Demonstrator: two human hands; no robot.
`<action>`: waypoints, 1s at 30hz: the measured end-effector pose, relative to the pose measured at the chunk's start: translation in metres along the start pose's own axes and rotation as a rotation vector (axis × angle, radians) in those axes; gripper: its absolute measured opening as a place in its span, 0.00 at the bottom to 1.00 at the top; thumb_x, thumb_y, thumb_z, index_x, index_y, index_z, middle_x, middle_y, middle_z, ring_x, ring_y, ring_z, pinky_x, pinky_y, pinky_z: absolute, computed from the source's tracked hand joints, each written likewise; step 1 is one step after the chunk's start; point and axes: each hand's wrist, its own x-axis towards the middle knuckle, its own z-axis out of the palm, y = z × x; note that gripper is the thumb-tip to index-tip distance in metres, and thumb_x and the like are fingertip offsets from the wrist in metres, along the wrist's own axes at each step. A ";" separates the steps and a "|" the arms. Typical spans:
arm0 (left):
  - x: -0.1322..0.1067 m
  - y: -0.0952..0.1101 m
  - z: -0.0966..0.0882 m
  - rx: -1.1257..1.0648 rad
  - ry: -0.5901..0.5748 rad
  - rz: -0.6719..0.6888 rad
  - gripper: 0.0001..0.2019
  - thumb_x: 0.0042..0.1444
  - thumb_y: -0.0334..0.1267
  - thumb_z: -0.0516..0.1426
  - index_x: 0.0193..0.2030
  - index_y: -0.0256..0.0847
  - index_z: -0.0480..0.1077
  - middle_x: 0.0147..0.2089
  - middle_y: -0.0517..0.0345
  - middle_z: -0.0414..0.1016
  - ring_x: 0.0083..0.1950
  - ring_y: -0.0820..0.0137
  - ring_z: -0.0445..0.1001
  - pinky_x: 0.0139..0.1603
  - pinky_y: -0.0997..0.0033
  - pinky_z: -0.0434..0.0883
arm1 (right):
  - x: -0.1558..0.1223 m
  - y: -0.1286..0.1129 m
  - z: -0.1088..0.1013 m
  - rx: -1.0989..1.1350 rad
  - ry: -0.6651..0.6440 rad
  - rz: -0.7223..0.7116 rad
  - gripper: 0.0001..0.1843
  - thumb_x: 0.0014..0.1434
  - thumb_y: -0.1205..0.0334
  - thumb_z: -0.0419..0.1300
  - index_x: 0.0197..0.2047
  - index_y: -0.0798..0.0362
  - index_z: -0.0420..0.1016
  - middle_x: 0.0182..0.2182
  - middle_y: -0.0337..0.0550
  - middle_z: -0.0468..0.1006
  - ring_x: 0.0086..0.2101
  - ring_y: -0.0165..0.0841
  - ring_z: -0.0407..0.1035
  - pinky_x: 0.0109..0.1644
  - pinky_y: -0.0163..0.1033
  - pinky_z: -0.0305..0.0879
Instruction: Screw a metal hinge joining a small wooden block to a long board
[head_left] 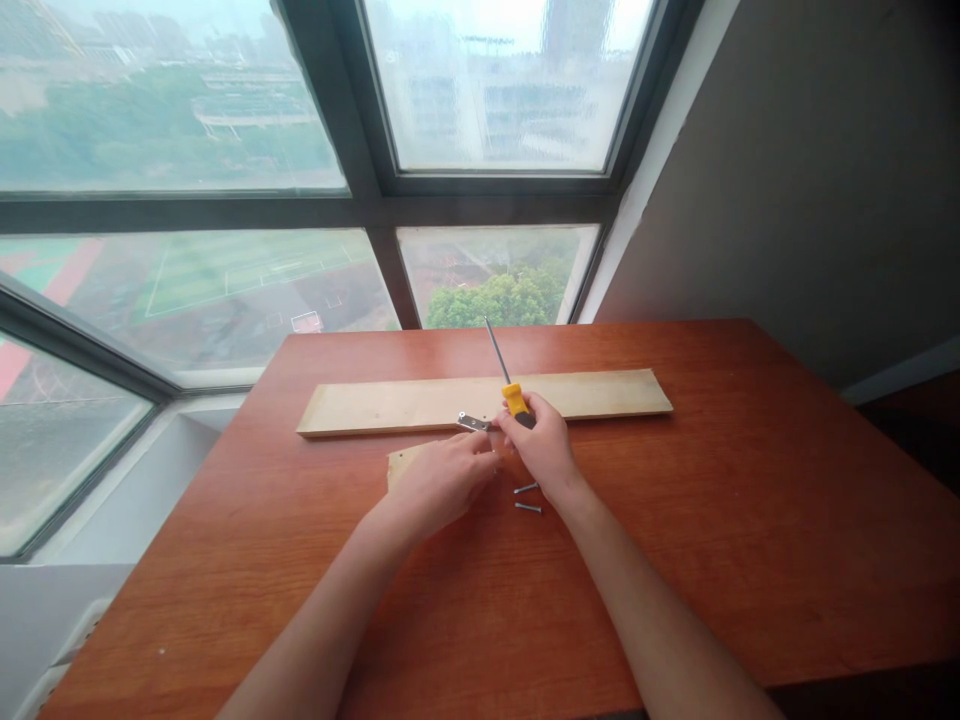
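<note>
My right hand (544, 440) is closed around the yellow and black handle of a screwdriver (516, 398), whose metal shaft points up and away from me. Beside it, my left hand (446, 472) has its fingers bent together over the table; what they grip, if anything, is hidden. Partly under that hand lies a small piece of wood (401, 460) with a dark hole in it. A small metal bracket (472, 422) with holes rests at the near edge of a long pale board (397, 405), close to my right fingertips. Two screws (529, 508) lie below my right hand.
The reddish-brown wooden table (720, 560) carries all of these. Framed windows (487, 200) stand behind and to the left of it. A grey wall (810, 200) rises at the right. The long board stretches crosswise beyond my hands.
</note>
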 end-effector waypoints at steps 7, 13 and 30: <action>0.002 0.003 0.010 0.080 -0.009 -0.013 0.11 0.65 0.30 0.50 0.47 0.43 0.71 0.50 0.52 0.73 0.46 0.63 0.74 0.38 0.69 0.71 | 0.000 0.005 0.001 -0.001 0.002 -0.003 0.11 0.53 0.54 0.61 0.38 0.50 0.74 0.30 0.39 0.79 0.29 0.34 0.70 0.34 0.38 0.67; 0.002 0.003 0.015 0.045 0.007 0.005 0.12 0.66 0.29 0.47 0.50 0.41 0.68 0.51 0.50 0.72 0.48 0.65 0.74 0.41 0.68 0.72 | 0.001 0.004 0.000 0.010 0.001 -0.001 0.11 0.54 0.54 0.61 0.38 0.50 0.74 0.31 0.39 0.80 0.28 0.34 0.71 0.34 0.39 0.68; 0.003 0.001 0.012 -0.039 0.060 0.007 0.08 0.64 0.30 0.51 0.41 0.40 0.71 0.45 0.52 0.73 0.42 0.66 0.73 0.40 0.69 0.71 | 0.001 0.003 -0.001 0.010 0.000 -0.009 0.10 0.55 0.55 0.61 0.38 0.51 0.74 0.30 0.38 0.79 0.25 0.31 0.69 0.33 0.36 0.66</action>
